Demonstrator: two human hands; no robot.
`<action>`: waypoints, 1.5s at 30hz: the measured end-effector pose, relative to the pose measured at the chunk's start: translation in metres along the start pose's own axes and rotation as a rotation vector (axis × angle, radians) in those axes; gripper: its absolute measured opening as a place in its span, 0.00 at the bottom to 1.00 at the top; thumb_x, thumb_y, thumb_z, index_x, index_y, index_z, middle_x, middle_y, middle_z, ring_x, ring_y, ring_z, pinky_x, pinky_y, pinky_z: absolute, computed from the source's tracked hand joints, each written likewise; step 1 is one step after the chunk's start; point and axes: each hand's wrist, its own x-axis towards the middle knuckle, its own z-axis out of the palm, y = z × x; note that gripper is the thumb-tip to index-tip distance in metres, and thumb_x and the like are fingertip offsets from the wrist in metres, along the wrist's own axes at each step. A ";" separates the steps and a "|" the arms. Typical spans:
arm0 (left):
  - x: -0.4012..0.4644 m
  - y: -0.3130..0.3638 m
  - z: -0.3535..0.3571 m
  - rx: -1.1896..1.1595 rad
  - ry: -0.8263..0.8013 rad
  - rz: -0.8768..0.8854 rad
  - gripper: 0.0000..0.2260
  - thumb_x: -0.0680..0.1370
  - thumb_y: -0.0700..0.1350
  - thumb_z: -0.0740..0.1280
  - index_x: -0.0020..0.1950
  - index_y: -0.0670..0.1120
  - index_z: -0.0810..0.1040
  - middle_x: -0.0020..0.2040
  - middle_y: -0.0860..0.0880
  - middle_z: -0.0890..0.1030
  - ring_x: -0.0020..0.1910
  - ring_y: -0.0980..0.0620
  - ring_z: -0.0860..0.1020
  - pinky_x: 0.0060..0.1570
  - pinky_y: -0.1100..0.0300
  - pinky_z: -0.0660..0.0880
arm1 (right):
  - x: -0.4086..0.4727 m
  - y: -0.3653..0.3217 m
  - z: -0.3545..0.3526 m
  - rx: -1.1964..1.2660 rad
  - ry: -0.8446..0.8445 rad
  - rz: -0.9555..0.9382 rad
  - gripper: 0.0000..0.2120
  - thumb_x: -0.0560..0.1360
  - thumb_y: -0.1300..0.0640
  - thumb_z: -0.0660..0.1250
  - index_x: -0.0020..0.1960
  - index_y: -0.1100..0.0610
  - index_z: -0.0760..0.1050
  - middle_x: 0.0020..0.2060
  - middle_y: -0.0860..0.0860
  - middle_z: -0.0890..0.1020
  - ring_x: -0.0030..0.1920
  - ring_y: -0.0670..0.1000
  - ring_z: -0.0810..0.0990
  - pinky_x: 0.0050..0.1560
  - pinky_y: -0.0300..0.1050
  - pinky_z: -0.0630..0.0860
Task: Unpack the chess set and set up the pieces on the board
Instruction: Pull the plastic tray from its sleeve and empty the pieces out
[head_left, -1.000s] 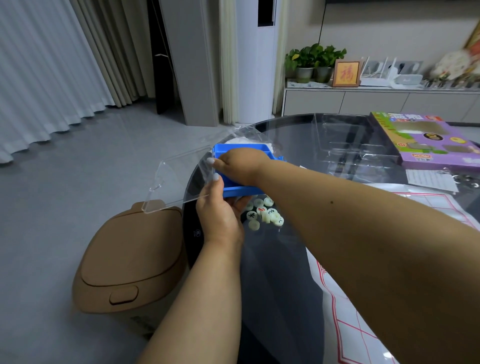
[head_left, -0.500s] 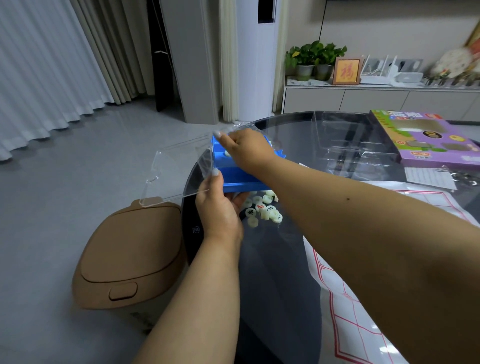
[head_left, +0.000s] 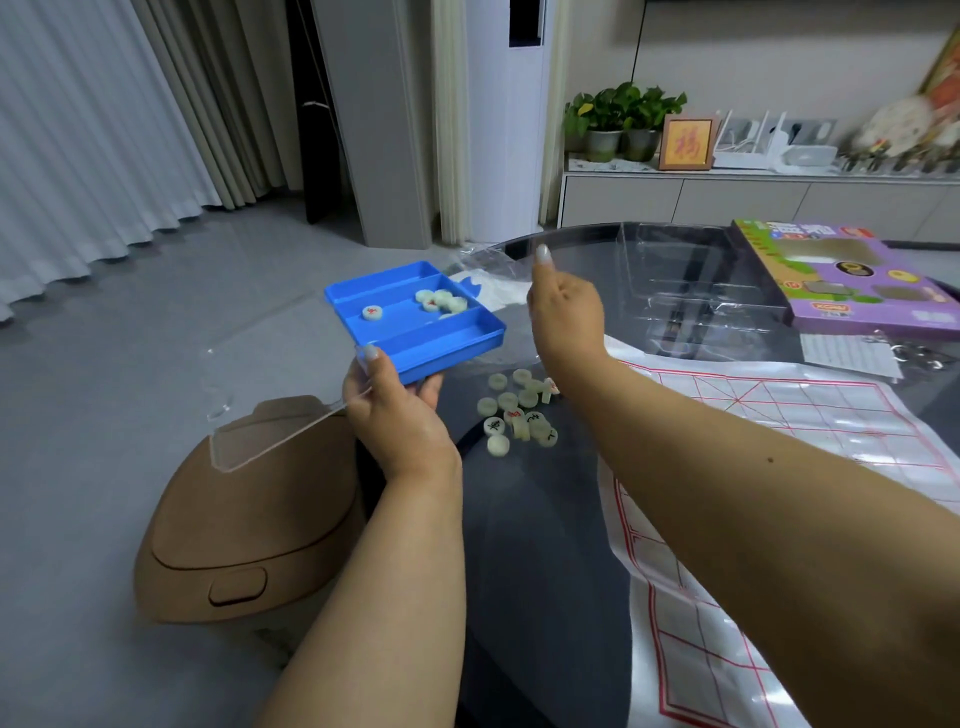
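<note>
Tabletop (head_left: 519, 545): dark glass, round, filling the right of the scene.
Board (head_left: 779, 441): a thin sheet with red grid lines, spread on the right; no pieces on it.
Box (head_left: 841, 280): purple game box at the far right, beside a clear insert (head_left: 691, 291).
Tray (head_left: 415, 319): blue, lifted at the tabletop's left edge; a few pieces (head_left: 441, 300) remain inside.
Lid (head_left: 270, 415): clear, hanging left of the tray.
Left hand (head_left: 397, 415): fingers grip the tray's near edge and the lid.
Right hand (head_left: 566, 312): raised, fingers curled, holding nothing visible.
Loose pieces (head_left: 519, 410): a pale heap beside the board.
Progress: unpacking nearly done; sorting and placing all remains, by my judgement.
</note>
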 end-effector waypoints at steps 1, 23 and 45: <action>0.000 0.000 -0.001 -0.012 0.013 0.012 0.16 0.82 0.48 0.60 0.66 0.41 0.71 0.58 0.42 0.79 0.54 0.49 0.81 0.49 0.52 0.81 | -0.003 0.004 0.000 -0.076 -0.058 -0.023 0.26 0.80 0.41 0.52 0.31 0.58 0.64 0.26 0.53 0.67 0.30 0.51 0.64 0.34 0.45 0.61; 0.002 0.003 -0.003 -0.065 0.129 0.081 0.14 0.82 0.47 0.61 0.64 0.42 0.69 0.56 0.41 0.78 0.55 0.49 0.81 0.44 0.57 0.81 | -0.015 0.031 0.012 -0.956 -0.429 -0.470 0.21 0.81 0.42 0.48 0.35 0.53 0.65 0.35 0.49 0.71 0.38 0.54 0.71 0.36 0.44 0.62; 0.001 -0.001 -0.002 -0.062 0.025 0.031 0.09 0.81 0.47 0.61 0.59 0.45 0.73 0.53 0.45 0.80 0.51 0.50 0.82 0.48 0.52 0.81 | 0.005 -0.018 -0.002 -0.064 -0.205 -0.234 0.12 0.79 0.57 0.55 0.49 0.59 0.77 0.45 0.54 0.81 0.47 0.53 0.77 0.50 0.50 0.73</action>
